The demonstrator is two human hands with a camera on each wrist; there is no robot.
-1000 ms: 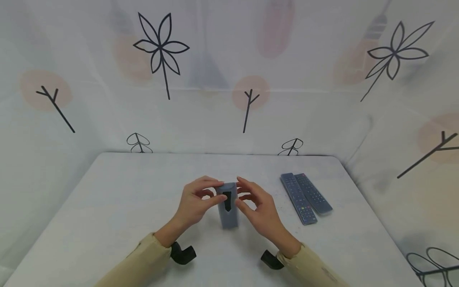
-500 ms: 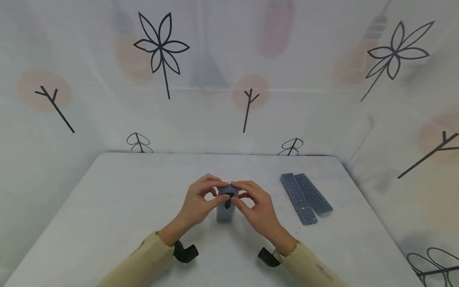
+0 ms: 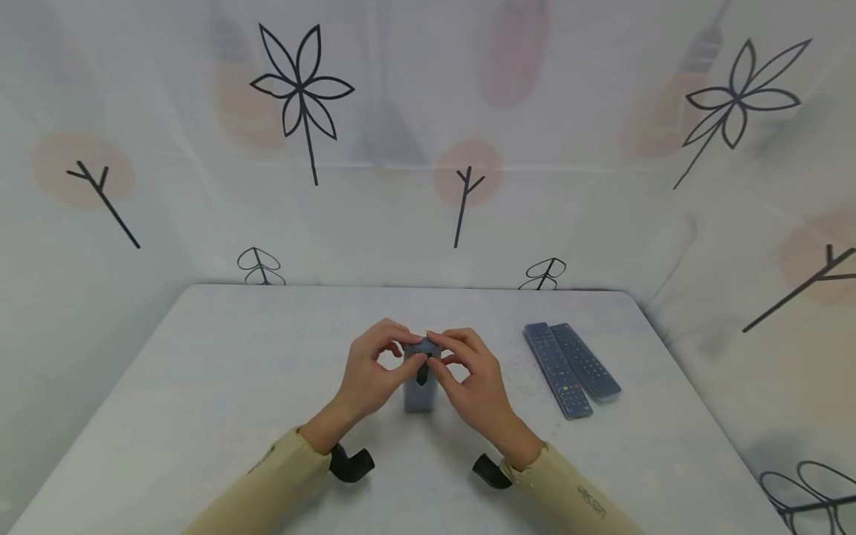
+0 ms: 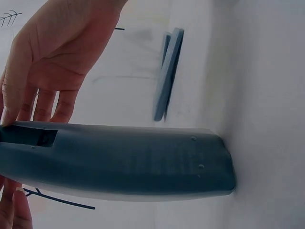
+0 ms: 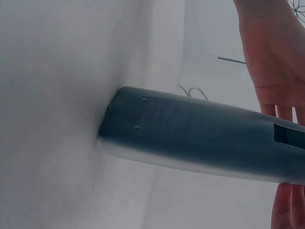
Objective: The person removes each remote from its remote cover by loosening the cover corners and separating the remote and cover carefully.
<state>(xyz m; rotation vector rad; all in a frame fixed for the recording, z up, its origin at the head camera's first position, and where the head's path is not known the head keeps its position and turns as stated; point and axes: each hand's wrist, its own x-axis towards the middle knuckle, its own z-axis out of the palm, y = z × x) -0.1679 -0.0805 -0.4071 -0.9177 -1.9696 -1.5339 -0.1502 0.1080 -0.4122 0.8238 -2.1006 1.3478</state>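
A blue-grey remote point(image 3: 419, 397) is held upright between both hands, its underside with an uncovered dark compartment facing the head camera. The left hand point(image 3: 368, 374) pinches its upper end from the left, and the right hand point(image 3: 478, 379) pinches the same end from the right. Both thumbs meet at the compartment. In the left wrist view the remote's body point(image 4: 138, 160) reaches down to the table; the right wrist view shows its lower end point(image 5: 176, 129) there too. What lies under the fingertips is hidden.
Two other blue-grey remotes, one point(image 3: 557, 371) beside another point(image 3: 586, 362), lie at the right of the white table point(image 3: 234, 357). Patterned cloth point(image 3: 374, 223) hangs behind and at both sides. Black wrist pieces point(image 3: 352, 464) show at both sleeves.
The right hand has come in from beside the remote to pinch its top end. The remote has straightened slightly, and both wrists have drawn nearer each other.
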